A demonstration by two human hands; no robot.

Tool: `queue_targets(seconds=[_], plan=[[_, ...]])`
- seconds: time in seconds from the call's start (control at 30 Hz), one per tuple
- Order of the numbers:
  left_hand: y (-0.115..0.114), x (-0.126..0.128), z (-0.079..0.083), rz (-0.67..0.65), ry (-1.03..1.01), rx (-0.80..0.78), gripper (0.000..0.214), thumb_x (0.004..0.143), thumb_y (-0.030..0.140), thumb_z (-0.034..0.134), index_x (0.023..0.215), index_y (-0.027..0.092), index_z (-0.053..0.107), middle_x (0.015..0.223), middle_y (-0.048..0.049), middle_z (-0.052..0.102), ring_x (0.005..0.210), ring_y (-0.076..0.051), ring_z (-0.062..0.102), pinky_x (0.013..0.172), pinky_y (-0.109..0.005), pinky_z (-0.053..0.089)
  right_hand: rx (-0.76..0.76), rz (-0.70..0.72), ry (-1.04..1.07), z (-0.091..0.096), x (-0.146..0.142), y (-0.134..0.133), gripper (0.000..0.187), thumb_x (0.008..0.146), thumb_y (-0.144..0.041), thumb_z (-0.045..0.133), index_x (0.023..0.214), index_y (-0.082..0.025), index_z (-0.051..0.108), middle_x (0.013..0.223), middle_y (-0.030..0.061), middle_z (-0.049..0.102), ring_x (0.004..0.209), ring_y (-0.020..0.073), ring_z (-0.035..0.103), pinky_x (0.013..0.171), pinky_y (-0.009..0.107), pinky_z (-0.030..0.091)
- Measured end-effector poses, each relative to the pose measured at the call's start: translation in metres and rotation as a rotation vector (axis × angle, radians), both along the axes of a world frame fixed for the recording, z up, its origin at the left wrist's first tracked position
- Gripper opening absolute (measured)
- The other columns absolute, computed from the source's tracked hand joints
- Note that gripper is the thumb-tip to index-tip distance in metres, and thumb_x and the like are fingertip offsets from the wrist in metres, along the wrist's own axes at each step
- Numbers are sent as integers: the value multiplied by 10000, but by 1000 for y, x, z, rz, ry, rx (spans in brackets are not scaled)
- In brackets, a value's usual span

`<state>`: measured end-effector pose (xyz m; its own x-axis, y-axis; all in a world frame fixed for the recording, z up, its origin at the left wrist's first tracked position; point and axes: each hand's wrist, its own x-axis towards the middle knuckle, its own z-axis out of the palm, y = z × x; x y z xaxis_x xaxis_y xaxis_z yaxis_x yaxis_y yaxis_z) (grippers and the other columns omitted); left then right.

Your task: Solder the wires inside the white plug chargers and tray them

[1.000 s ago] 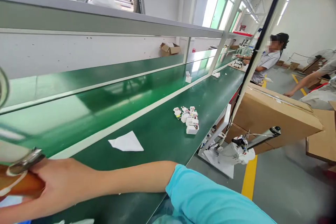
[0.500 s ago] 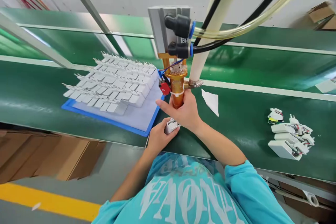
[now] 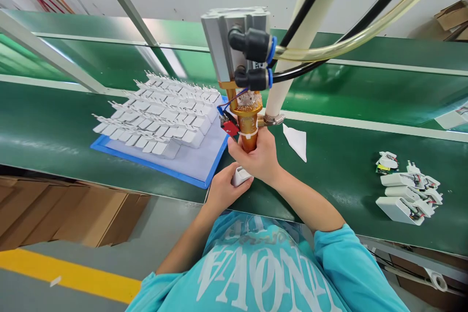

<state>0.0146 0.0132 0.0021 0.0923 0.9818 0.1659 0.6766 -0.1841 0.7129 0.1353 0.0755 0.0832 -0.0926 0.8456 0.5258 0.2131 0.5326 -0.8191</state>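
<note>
My left hand (image 3: 224,187) is closed around a small white plastic housing (image 3: 241,176), low over the bench edge. Just above it, my right hand (image 3: 260,156) wraps round the gold lower barrel of a pneumatic dispensing gun (image 3: 247,124). The gun has a grey cylinder on top, black air fittings and a red switch (image 3: 230,128) at its side. Its nozzle end is hidden behind my right hand, so I cannot tell whether it touches the housing.
On the left, a blue-edged tray (image 3: 193,175) carries rows of white adapters (image 3: 157,117). Several open housings with wiring (image 3: 409,195) lie at the right. A white paper scrap (image 3: 295,142) rests behind my right hand. Hoses (image 3: 329,53) run to the upper right; cardboard boxes (image 3: 91,217) stand lower left.
The gun's cylinder looks slightly larger and closer, and the white housing has tilted a little in my left hand. The whole view has shifted slightly; both grips stay the same.
</note>
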Motion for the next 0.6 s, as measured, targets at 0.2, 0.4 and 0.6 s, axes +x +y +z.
queue_targets(seconds=[0.2,0.4,0.6], plan=[[-1,0,-1,-17,-41,-10,280,795,405,630,972,190,657,694,5,621,580,-146,565,553,-239,449,-15,33,10,0,1,0,144,772,-253,548,706,-224,424,612,-39,451,593,120,457,596,259,436],[-1,2,-5,-11,-42,-27,290,795,414,641,978,190,657,638,10,598,567,-150,556,550,-240,446,-12,14,13,0,1,0,105,770,-239,534,724,-221,441,602,-41,468,584,117,467,603,263,441],[-1,2,-8,-11,-19,-36,278,798,433,634,927,187,647,629,16,607,531,-136,536,516,-236,408,-10,20,22,1,2,0,300,781,-329,606,659,-236,349,510,-70,401,488,102,413,517,264,385]])
